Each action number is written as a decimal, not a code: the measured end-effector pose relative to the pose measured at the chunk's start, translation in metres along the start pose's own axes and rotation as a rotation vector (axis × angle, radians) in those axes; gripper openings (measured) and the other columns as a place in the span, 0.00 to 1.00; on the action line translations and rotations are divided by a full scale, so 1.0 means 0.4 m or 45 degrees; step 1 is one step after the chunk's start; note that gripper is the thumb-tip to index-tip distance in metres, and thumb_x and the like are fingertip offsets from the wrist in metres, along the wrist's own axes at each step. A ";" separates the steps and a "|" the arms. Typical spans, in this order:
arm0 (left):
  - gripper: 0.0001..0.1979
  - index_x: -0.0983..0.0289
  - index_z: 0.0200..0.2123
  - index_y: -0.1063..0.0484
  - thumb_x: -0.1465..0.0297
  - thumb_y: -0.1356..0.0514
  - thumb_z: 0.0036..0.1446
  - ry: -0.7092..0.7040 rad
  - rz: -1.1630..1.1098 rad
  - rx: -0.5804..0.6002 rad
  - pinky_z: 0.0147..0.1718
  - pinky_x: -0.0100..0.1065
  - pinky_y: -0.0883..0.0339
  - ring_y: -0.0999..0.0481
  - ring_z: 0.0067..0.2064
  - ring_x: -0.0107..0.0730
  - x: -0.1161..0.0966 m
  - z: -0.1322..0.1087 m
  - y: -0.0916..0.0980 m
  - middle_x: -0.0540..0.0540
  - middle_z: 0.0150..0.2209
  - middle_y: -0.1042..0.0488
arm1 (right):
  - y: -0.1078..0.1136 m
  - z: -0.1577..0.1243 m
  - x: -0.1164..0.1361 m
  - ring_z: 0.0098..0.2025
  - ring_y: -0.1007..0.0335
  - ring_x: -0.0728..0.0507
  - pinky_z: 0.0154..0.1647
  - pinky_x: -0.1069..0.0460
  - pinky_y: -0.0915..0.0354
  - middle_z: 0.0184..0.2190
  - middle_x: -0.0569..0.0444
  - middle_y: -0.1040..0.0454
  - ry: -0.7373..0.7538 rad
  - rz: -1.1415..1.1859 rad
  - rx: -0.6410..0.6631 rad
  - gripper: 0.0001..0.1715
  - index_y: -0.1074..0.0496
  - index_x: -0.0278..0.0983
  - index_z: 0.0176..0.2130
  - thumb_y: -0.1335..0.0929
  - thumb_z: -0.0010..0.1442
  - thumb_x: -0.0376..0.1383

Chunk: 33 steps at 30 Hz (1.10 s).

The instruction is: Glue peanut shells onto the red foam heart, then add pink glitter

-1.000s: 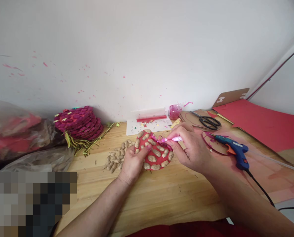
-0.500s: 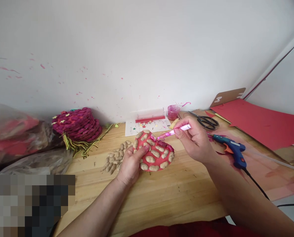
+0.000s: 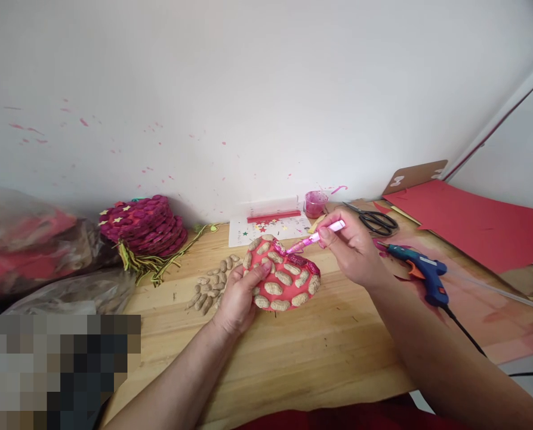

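My left hand [image 3: 242, 292] grips a red heart-shaped board [image 3: 288, 291] by its left side, thumb on top. Peanuts in their shells [image 3: 273, 288] are stuck over its face. Along the upper right edge some peanuts [image 3: 302, 263] are wet with magenta paint; the others are bare tan. Between the fingers and thumb of my right hand [image 3: 349, 245] is a paintbrush [image 3: 315, 237] with a white and pink handle. Its tip meets the board near the top notch. Loose peanuts [image 3: 210, 286] lie on the table just left of my left hand.
A stack of painted peanut pieces [image 3: 143, 224] with yellow-green tassels stands at the back left, beside plastic bags [image 3: 37, 251]. At the back are a paint cup [image 3: 315, 204], a white sheet with stars [image 3: 239, 233] and scissors [image 3: 378, 222]. A blue glue gun [image 3: 434, 278] and red card [image 3: 476, 224] lie right.
The view has shifted slightly, moving the background a little to the right. The brush tip stays near the board's top notch, and both hands keep their holds.
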<state>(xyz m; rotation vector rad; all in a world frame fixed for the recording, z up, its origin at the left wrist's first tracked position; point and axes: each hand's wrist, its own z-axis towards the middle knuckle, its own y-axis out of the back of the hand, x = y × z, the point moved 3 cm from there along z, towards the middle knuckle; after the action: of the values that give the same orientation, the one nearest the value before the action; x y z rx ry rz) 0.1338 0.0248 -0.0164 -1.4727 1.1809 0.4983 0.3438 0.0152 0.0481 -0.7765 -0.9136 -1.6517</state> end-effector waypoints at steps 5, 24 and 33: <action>0.20 0.65 0.34 0.20 0.58 0.24 0.40 0.005 0.036 0.023 0.38 0.44 0.20 0.15 0.37 0.52 0.001 -0.004 -0.003 0.64 0.36 0.16 | 0.011 0.010 -0.024 0.29 0.37 0.47 0.33 0.50 0.41 0.27 0.60 0.31 -0.068 0.174 -0.019 0.13 0.31 0.40 0.37 0.29 0.66 0.46; 0.19 0.65 0.32 0.19 0.60 0.23 0.39 0.016 0.051 0.088 0.38 0.44 0.20 0.15 0.38 0.54 0.000 -0.010 -0.007 0.63 0.34 0.16 | 0.016 0.014 -0.011 0.28 0.38 0.47 0.31 0.50 0.39 0.26 0.60 0.33 -0.032 0.169 -0.001 0.15 0.32 0.41 0.36 0.29 0.65 0.48; 0.20 0.64 0.31 0.19 0.60 0.22 0.37 -0.005 0.067 0.061 0.35 0.43 0.19 0.15 0.37 0.52 0.000 -0.007 -0.005 0.62 0.33 0.16 | 0.006 0.001 0.016 0.28 0.40 0.48 0.29 0.51 0.41 0.27 0.59 0.34 0.028 0.035 0.040 0.13 0.33 0.40 0.37 0.31 0.67 0.46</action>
<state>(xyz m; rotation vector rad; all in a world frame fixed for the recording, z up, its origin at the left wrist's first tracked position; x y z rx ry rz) 0.1348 0.0219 -0.0148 -1.4024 1.2229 0.5056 0.3446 0.0122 0.0542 -0.7450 -0.9073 -1.6158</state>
